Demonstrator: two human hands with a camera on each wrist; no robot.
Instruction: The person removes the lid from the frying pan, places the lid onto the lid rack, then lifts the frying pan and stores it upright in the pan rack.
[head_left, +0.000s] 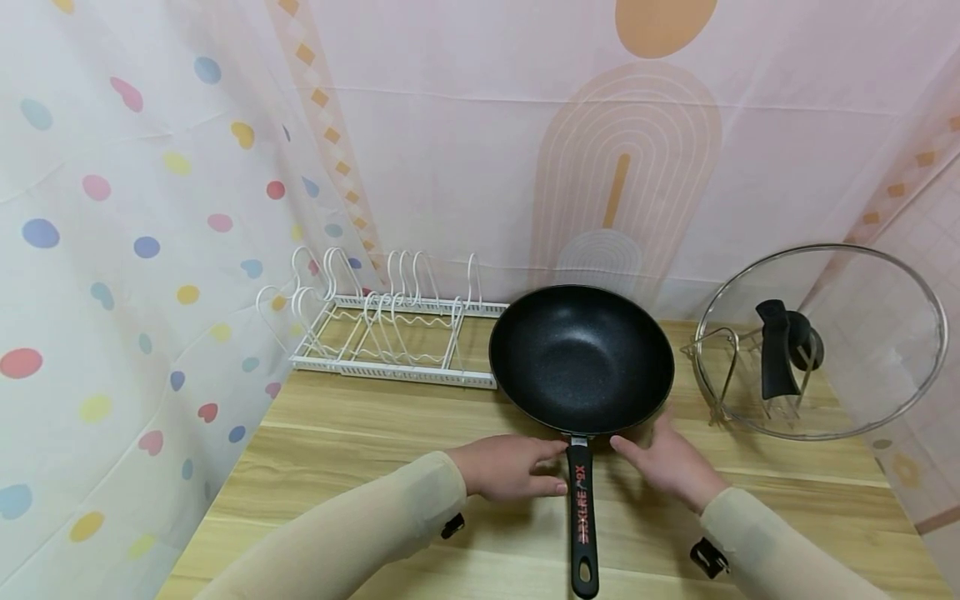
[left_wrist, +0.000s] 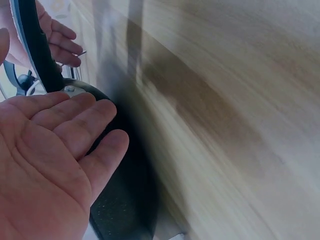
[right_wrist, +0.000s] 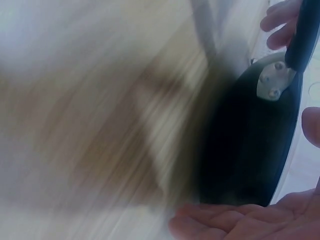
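Observation:
A black frying pan (head_left: 585, 358) sits on the wooden table, its dark handle (head_left: 581, 521) with red lettering pointing toward me. My left hand (head_left: 510, 468) is just left of the handle's upper end, fingers extended toward it. In the left wrist view that hand (left_wrist: 45, 160) shows a flat palm with straight fingers beside the pan's outer wall (left_wrist: 125, 200). Below the pan's lower right rim is my right hand (head_left: 671, 462), thumb toward the handle and fingers reaching beside the rim. The right wrist view shows its fingers (right_wrist: 210, 225) extended at the pan's dark outer side (right_wrist: 245, 145).
Left of the pan stands a white wire rack (head_left: 420, 379) with upright loops, and the pan's edge overlaps its right end. At right, a glass lid with a black handle (head_left: 777, 350) leans in a metal wire stand (head_left: 726, 375). Patterned curtains (head_left: 450, 167) hang behind the table.

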